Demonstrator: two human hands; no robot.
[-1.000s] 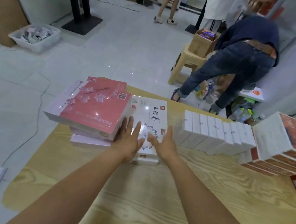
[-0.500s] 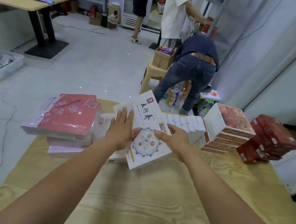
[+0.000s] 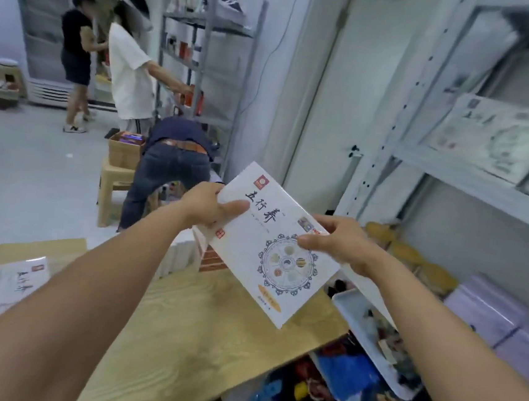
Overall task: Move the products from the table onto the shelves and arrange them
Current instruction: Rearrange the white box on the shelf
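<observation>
Both hands hold the white box (image 3: 272,243) in an edge-only pinch, left hand (image 3: 206,206) on its far-left edge, right hand (image 3: 340,240) on its right edge. The box is airborne and tilted over the table's (image 3: 199,323) right end, short of the shelf (image 3: 471,181). Risk: the glossy face slips from the pinch, or a corner clips the shelf upright or shoves the matching box (image 3: 502,136) lying there. Readable: "五行养" in black brush script under a red round seal; orange strip's print too small.
</observation>
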